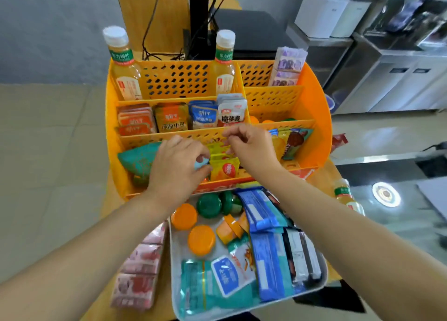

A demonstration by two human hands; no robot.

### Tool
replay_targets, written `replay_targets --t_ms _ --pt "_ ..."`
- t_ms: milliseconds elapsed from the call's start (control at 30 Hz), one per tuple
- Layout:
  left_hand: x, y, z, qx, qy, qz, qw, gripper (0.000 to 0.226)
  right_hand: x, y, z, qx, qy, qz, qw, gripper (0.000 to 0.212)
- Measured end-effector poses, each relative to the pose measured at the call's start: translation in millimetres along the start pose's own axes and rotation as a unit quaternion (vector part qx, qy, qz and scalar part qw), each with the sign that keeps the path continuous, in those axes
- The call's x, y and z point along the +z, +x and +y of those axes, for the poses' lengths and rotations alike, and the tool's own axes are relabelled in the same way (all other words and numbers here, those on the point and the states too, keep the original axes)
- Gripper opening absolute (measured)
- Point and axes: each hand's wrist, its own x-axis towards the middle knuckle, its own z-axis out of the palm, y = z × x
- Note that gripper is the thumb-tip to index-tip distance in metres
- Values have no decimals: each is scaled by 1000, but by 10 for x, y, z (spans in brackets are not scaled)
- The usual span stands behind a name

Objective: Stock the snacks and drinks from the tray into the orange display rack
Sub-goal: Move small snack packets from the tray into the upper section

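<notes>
The orange display rack (314,117) stands in front of me with three tiers. My left hand (177,168) reaches into its front row and pinches a small light-blue packet (202,163) beside the yellow snack packets (223,168). My right hand (250,149) hovers over the same row, fingers curled on the tops of the yellow packets. A teal bag (139,160) lies at the row's left. The grey tray (323,276) below holds orange lids (201,239), green lids (209,204), blue wrapped bars (266,255) and teal pouches (196,287).
Two juice bottles (124,67) stand in the rack's back row, purple packs (287,65) at its right. Pink packets (142,267) lie left of the tray, another bottle (346,195) to the right. Steel counters fill the right side.
</notes>
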Motion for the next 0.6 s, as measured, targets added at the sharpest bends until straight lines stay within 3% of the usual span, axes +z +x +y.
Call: replay_targets --t_ms 100,200,267,433,600 --pt "180 -500 344 67 -27 -107 992 27 -120 -208 122 5 8 -15 1000 31" --pt "356 -999 622 147 75 -240 957 42 -233 -396 251 4 10 -34 999 32" --pt "442 -1232 715 142 141 -298 933 57 -282 -478 308 5 21 -43 999 31" --pt "548 -1413 716 82 172 -343 920 75 -325 -576 371 12 30 -53 998 26" --pt "459 -1343 673 30 171 -336 926 49 -317 -626 330 1 48 -65 997 29"
